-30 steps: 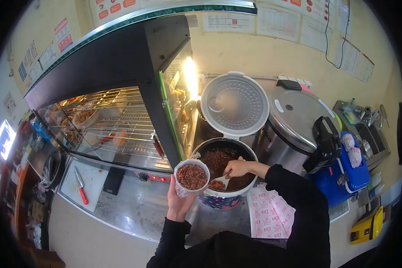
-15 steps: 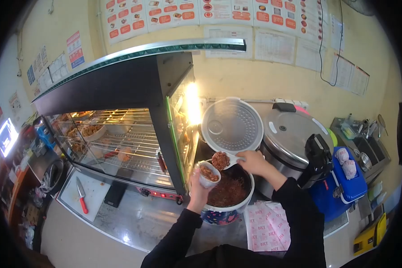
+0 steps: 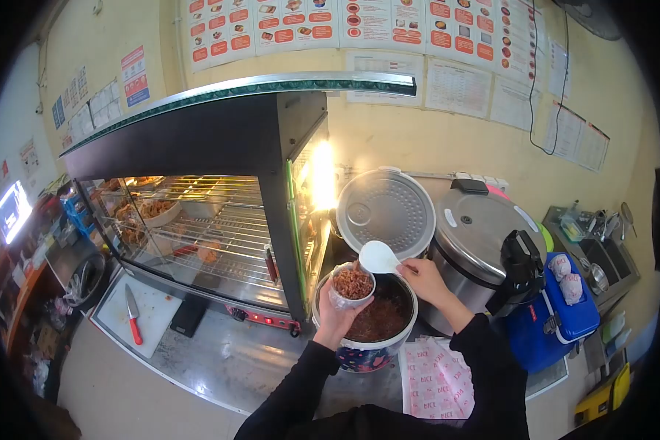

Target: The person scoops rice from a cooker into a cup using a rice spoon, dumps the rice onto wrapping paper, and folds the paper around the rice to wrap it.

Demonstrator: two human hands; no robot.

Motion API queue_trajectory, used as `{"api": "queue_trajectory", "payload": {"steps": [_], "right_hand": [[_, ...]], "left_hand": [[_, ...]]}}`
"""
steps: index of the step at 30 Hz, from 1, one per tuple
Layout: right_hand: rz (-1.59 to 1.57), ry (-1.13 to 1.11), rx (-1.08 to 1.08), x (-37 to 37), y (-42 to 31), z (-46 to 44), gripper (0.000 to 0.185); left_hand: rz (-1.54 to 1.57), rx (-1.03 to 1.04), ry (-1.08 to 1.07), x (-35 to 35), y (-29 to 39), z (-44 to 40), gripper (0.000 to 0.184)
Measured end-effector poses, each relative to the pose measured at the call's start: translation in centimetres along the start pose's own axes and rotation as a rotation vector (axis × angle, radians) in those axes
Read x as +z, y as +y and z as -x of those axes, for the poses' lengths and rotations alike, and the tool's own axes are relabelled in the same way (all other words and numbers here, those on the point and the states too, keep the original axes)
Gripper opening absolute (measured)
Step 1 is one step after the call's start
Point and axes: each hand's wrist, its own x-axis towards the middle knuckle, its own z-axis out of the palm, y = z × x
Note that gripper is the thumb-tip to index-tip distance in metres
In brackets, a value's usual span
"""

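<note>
Cup (image 3: 352,286) of reddish-brown, grainy food: held upright in the left fingers, above the near-left edge of the open pot. Far to the left of the left fingers, on a white board (image 3: 154,295), a knife (image 3: 132,314) with a red handle, pointing away. Nearer to those fingers, a flat black object (image 3: 189,315) on the metal counter (image 3: 227,364). Beyond and to their left, a lit glass-sided cabinet (image 3: 191,139) with food on wire racks. At the left hand (image 3: 335,315), fingers curled round the cup, spread only as wide as its wall. Just beyond these fingers, a white paddle (image 3: 379,257), tilted over the cup's far rim; too close to tell whether touching. Below both sets of fingers, the pot (image 3: 367,358), with dark reddish food inside and a raised lid (image 3: 386,210) behind. At the right hand (image 3: 424,280), fingers narrowed and closed on the paddle's handle. Nearer than the right fingers, printed paper (image 3: 438,381); beyond and to their right, a large steel cooker (image 3: 484,220); farther right, a blue cooler (image 3: 539,339) with two wrapped bundles (image 3: 566,279) on top.
</note>
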Motion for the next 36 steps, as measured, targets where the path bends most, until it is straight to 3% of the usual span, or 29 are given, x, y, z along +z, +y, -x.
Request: {"api": "queue_trajectory", "payload": {"steps": [2,3,5,8,11,12,19,20,21,23,25,26,33,36], "right_hand": [[-0.450,-0.292,0.585,-0.1,-0.1,-0.2,0.025],[-0.400,-0.304,0.599,1.0,-0.6,0.3,0.037],[-0.433,-0.380,0.504,2.9,-0.9,1.4,0.037],[-0.236,-0.366,0.201,4.5,0.3,1.8,0.036],[-0.262,-0.379,0.240,2.8,0.9,-0.4,0.037],[-0.277,-0.394,0.444,1.4,-0.1,-1.5,0.039],[0.043,-0.465,0.106,3.1,0.2,-2.0,0.033],[-0.027,-0.416,0.082,2.8,1.6,-2.4,0.034],[0.028,-0.398,0.205,1.4,0.9,-3.2,0.031],[0.509,-0.388,0.221,1.2,2.0,-3.8,0.024],[0.944,-0.538,0.078,4.8,5.2,-2.9,0.020],[1.008,-0.583,-0.042,6.0,6.3,-2.4,0.017],[0.959,-0.681,-0.492,9.5,8.1,-2.9,0.015],[0.956,-0.828,-0.523,10.1,5.9,-2.6,0.013]], "left_hand": [[-0.029,0.008,-0.005,0.3,0.1,0.0,0.053],[-0.043,0.010,-0.001,0.4,0.1,0.0,0.053],[-0.096,0.018,0.007,0.5,0.2,-0.1,0.053],[-0.144,-0.003,0.026,-0.8,0.5,-0.6,0.052],[-0.084,-0.008,0.048,-0.3,0.6,-0.2,0.051],[-0.074,-0.010,0.068,-0.4,0.6,-0.3,0.052],[-0.096,0.032,0.060,-1.3,1.1,0.3,0.050],[-0.083,0.054,0.101,-1.4,1.2,0.7,0.050],[-0.072,0.050,0.110,-1.7,1.5,1.3,0.050],[-0.080,0.042,0.122,-1.6,2.1,2.6,0.050],[-0.104,0.035,0.116,-1.6,2.5,3.6,0.051],[-0.113,0.038,0.112,-1.6,2.8,4.1,0.052],[-0.077,0.078,0.131,-2.4,3.9,7.3,0.056],[-0.066,0.084,0.127,-2.5,4.1,7.8,0.056]]}}
